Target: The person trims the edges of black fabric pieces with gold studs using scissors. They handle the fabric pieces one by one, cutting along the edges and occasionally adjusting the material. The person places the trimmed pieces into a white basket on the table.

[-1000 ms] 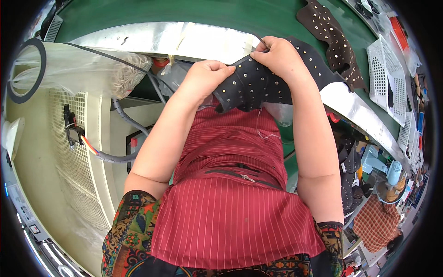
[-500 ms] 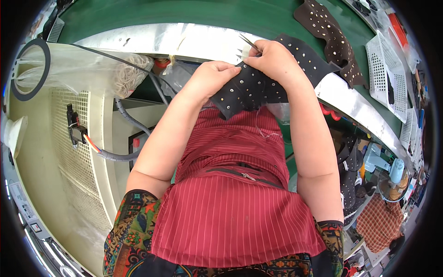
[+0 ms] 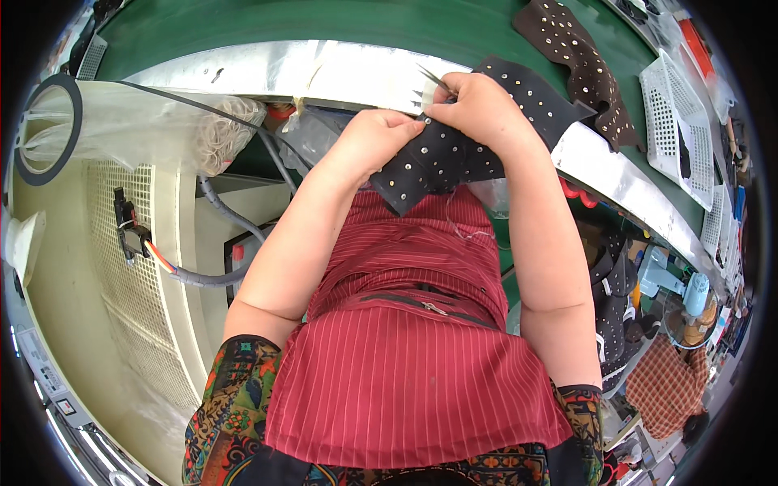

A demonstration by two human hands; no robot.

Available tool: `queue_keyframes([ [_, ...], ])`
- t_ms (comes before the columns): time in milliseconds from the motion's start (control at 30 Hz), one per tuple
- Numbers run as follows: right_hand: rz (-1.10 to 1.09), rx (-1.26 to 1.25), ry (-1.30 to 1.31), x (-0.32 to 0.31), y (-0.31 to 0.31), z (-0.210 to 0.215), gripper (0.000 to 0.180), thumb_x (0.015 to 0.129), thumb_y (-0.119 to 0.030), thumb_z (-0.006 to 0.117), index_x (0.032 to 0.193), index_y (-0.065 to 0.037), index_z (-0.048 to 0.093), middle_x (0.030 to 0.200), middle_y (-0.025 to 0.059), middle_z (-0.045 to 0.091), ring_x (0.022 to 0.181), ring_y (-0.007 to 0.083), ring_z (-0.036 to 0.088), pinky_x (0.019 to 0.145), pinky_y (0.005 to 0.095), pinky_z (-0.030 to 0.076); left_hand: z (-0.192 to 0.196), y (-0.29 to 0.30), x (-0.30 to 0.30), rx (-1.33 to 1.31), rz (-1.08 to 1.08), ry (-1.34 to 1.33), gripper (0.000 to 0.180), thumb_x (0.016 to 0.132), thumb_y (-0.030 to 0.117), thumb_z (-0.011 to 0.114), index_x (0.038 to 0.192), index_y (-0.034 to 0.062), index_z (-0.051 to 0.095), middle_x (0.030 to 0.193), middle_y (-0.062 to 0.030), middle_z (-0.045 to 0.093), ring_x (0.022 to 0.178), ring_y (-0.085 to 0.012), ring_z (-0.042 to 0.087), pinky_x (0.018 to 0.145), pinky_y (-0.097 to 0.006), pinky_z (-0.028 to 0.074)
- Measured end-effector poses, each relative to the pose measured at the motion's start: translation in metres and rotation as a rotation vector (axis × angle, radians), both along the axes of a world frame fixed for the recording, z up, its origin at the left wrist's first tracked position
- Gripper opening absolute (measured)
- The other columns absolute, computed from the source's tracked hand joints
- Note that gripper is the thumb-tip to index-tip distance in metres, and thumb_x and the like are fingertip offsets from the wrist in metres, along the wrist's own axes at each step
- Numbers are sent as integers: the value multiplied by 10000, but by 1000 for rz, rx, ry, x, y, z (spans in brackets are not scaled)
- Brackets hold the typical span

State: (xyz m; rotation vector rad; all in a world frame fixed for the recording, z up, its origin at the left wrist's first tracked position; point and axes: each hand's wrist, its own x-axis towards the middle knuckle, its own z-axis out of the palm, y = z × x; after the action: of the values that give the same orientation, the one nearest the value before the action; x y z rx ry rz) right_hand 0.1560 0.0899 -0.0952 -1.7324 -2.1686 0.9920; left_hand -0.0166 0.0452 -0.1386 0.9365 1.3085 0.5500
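A black piece of material dotted with metal studs hangs between my hands at the near edge of the table, partly over my red striped apron. My left hand is closed, thumb and forefinger pinching the piece's upper left edge. My right hand is closed round thread snips. Their two thin dark tips point up and left, slightly apart, and the handles are hidden in my palm. My right thumb and fingers also lie against the black piece, near my left fingertips.
A brown studded piece lies on the green table at the far right, beside a white perforated basket. A metal strip edges the table. On the left, a clear bag of pale bands hangs near a dark ring. A blue fan stands at right.
The snips' tips have shifted slightly down and left, and the black piece's lower corner has moved a little. Both hands keep their grip.
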Motion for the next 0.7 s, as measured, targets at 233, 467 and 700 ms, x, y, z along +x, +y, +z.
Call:
queue_keyframes([
  [233,-1,3,-33,-5,-11,4,235,742,-237,641,867,-40,663,785,151,659,770,285,646,709,364,495,3,-3,2,-53,35,-204,226,899,177,589,1001,-13,658,855,-53,672,710,-86,615,623,-209,491],
  [467,-14,-117,354,18,-38,35,252,787,-215,641,833,33,633,651,136,587,603,168,524,614,317,446,38,-17,-9,496,-181,181,238,905,144,562,1062,-19,638,851,-16,661,758,-74,572,696,-223,467],
  [700,-9,136,176,34,-98,83,245,800,-211,638,797,30,590,714,189,565,663,341,540,619,378,432,93,-43,-8,606,-227,211,253,900,117,564,1106,-20,615,923,-33,670,805,-79,583,735,-233,472],
])
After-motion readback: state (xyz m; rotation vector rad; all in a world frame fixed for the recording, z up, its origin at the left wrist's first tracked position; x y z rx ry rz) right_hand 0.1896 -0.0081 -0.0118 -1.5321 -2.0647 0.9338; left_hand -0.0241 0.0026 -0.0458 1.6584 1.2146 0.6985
